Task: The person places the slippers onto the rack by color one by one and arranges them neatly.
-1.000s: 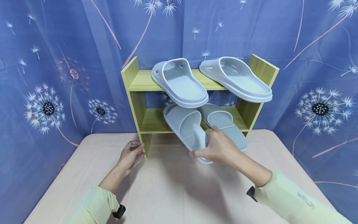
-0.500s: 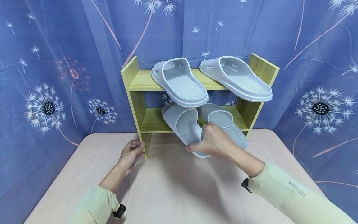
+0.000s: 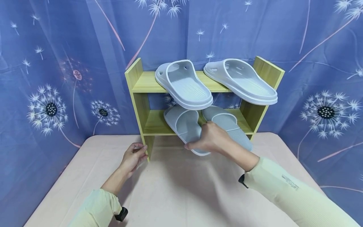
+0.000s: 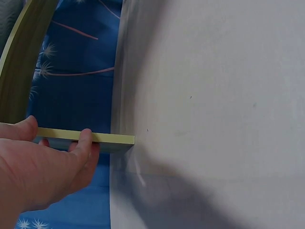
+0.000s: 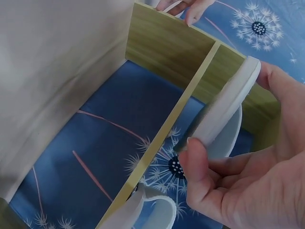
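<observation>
My right hand (image 3: pixel 211 138) grips the heel end of a grey slipper (image 3: pixel 185 121), thumb on one edge and fingers on the other. The slipper's toe lies over the middle shelf of a two-shelf wooden shoe rack (image 3: pixel 137 107), and its heel juts out in front. In the right wrist view the slipper (image 5: pixel 221 114) appears edge-on. My left hand (image 3: pixel 132 159) pinches the rack's left side panel near its foot; the left wrist view shows thumb and fingers on opposite faces of that panel (image 4: pixel 114 139).
Beside the held slipper, a matching slipper (image 3: pixel 238 132) sits on the same shelf, heel overhanging. Two pale slippers, one left (image 3: pixel 188 88) and one right (image 3: pixel 246 82), rest on the top shelf. A pink-beige cloth (image 3: pixel 170 195) covers the table; a blue dandelion curtain (image 3: pixel 71 63) hangs behind.
The right hand has moved left and toward the rack, sliding the grey slipper farther back over the middle shelf. My left hand stays on the side panel.
</observation>
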A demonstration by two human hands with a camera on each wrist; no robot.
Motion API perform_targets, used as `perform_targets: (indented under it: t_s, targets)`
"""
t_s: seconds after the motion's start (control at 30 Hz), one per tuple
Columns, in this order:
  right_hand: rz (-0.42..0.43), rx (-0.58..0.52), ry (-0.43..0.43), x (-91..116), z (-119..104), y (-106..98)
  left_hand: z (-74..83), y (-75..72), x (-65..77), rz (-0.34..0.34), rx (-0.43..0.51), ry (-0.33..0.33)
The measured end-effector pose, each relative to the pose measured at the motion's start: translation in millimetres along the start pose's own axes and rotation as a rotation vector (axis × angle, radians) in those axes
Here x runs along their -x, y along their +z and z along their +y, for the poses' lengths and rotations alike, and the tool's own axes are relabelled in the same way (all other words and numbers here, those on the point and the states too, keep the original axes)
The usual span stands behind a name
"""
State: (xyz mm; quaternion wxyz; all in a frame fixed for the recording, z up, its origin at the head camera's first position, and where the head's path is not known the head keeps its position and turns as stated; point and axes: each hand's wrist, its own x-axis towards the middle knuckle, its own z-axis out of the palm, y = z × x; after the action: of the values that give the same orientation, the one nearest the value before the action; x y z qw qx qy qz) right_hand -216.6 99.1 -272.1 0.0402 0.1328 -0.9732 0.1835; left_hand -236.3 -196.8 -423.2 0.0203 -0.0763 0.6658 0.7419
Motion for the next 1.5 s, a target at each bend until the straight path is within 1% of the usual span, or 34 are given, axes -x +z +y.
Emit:
perform_targets:
  t_s: [0.17, 0.27, 0.5, 0.77, 0.87, 1.0, 1.23, 1.33, 1.5]
  targets:
    - [-0.016, 0.012, 0.013, -3, 1, 1, 0.7, 0.8, -0.3, -0.002, -0.003, 0.000]
    - [-0.033, 0.026, 0.035, -5, 2, 2, 0.7, 0.8, -0.3, -0.004, -0.010, 0.003]
    - [-0.092, 0.095, 0.115, -10, -2, 5, -1.1, 1.5, -0.2, 0.006, 0.000, 0.000]
    - [-0.153, 0.155, 0.149, -16, -7, 10, -0.7, 2.1, -0.2, 0.005, -0.001, 0.004]
    - [-0.170, 0.175, 0.137, -16, -6, 14, 0.0, 2.4, 0.0, 0.004, -0.007, -0.004]
    - [-0.163, 0.209, 0.109, -16, -6, 16, 0.7, 3.1, 0.1, 0.004, -0.007, -0.008]
    - [-0.171, 0.215, 0.063, -9, -9, 17, 1.3, 2.3, 1.2, -0.002, -0.028, -0.007]
    - [-0.140, 0.207, 0.032, -4, -9, 15, 1.1, 2.3, 1.0, 0.001, -0.027, -0.009]
    - [-0.020, 0.177, -0.040, 7, -10, 12, 0.5, 2.2, 0.3, 0.009, -0.016, -0.006]
